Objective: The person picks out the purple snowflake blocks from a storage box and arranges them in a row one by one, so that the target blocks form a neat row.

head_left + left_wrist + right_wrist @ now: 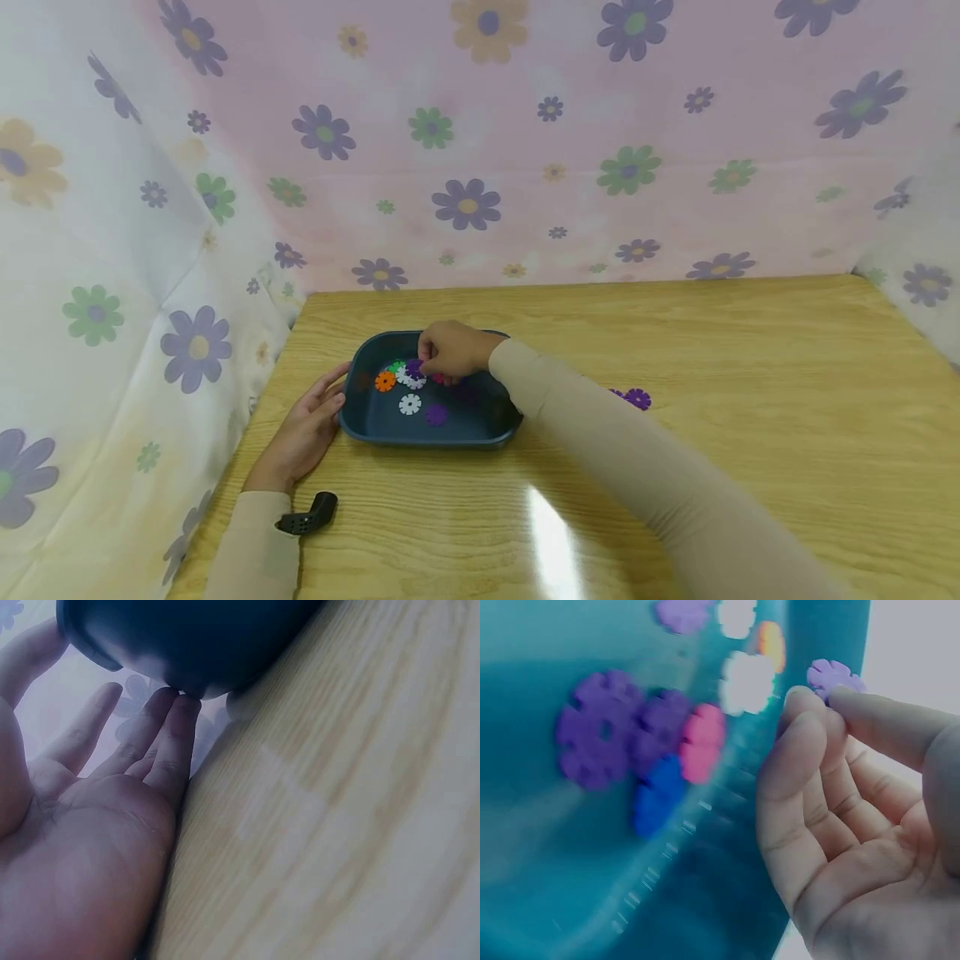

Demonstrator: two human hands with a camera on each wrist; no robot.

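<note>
While fingers (793, 772) pinch a disc (834, 676), head view alone shows table discs (637, 399).

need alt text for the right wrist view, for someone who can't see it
A person's right hand pinches a light purple notched disc between thumb and fingertips. Beside it, more small discs in purple, white, orange, pink and blue lie in a teal-looking tray, partly blurred.
</note>
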